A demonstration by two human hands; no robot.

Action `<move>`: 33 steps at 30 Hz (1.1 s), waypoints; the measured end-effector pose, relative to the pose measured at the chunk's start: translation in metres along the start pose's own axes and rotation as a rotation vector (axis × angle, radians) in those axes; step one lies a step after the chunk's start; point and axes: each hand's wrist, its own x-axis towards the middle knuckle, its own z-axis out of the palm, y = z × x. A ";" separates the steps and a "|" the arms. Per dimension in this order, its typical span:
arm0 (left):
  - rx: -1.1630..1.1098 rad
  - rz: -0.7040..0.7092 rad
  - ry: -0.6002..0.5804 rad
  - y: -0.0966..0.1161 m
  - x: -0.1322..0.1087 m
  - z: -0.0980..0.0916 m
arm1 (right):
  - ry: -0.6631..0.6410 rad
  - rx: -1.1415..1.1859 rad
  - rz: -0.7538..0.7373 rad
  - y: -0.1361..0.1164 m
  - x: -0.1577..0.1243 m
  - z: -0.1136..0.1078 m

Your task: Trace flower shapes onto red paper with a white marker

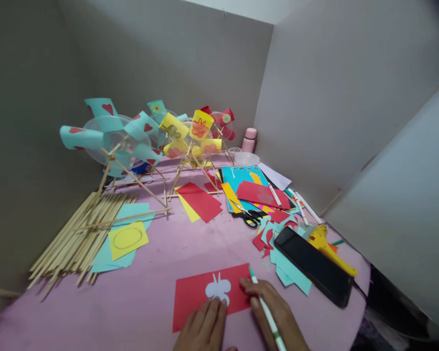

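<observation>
1. Far left, a bundle of wooden sticks, too many to count, lies beside one yellow square bearing one drawn oval.
2. Two light-blue pinwheels, one yellow pinwheel and one red pinwheel, four in all, stand toward the back.
3. In the foreground, the left hand, gripping nothing, rests flat fingers over the lower part of one white butterfly cutout, set on one red card at the table's near side.
4. One pair of black-handled scissors lies open behind; one pink bottle stands at the back.
5. The right hand grasps one white marker, its green tip at the card's upper right corner; contact cannot be told.
6. At right, one phone lies beside one yellow glue gun.
</observation>
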 end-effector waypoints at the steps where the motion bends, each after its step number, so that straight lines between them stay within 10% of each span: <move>1: -0.001 -0.004 0.014 0.000 0.001 -0.001 | -0.006 -0.056 -0.118 0.002 0.000 0.005; 5: 0.011 0.003 0.068 -0.001 0.003 -0.003 | -0.210 -0.288 -0.401 0.009 0.003 0.015; 14: -0.008 -0.028 0.033 -0.004 0.004 -0.014 | -0.437 -0.364 -0.374 0.014 0.000 0.014; 33: 0.068 -0.046 0.056 0.001 0.018 -0.013 | -0.248 -0.364 -0.354 0.003 -0.001 0.021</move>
